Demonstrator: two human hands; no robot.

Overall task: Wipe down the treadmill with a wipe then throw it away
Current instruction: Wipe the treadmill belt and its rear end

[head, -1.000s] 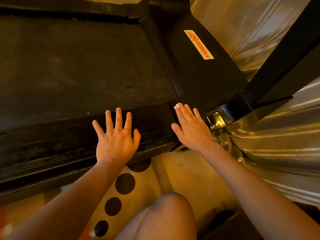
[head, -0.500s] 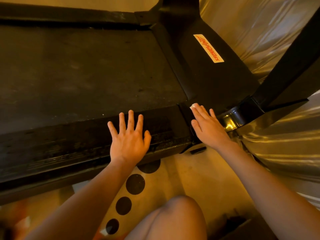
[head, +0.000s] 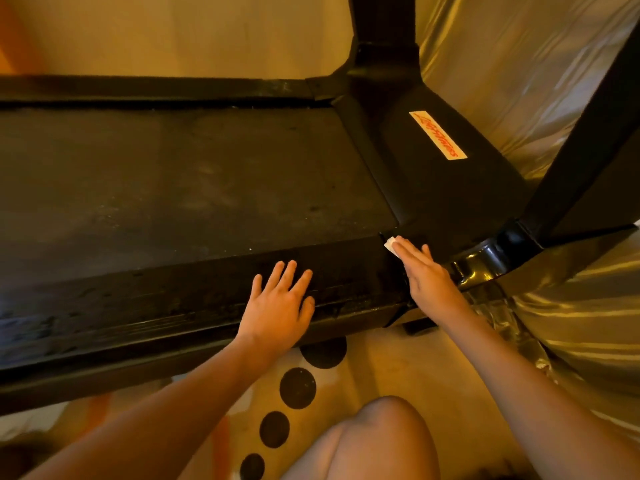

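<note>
The black treadmill (head: 194,188) fills the upper left, its belt running left and its motor cover at the right bearing an orange-lettered sticker (head: 437,135). My left hand (head: 278,306) lies flat with spread fingers on the near side rail. My right hand (head: 427,278) presses straight fingers down on a small white wipe (head: 390,244) where the rail meets the motor cover. Only a corner of the wipe shows past my fingertips.
A black upright post (head: 588,147) rises at the right, another (head: 382,32) at the far corner. Shiny gold fabric (head: 581,327) hangs at the right. Below the rail lies a floor mat with black dots (head: 298,388). My bare knee (head: 377,441) is at the bottom.
The view has shifted so the treadmill sits lower and further right. My right hand has pushed the wipe a little forward along the rail's end; my left hand stays flat on the rail.
</note>
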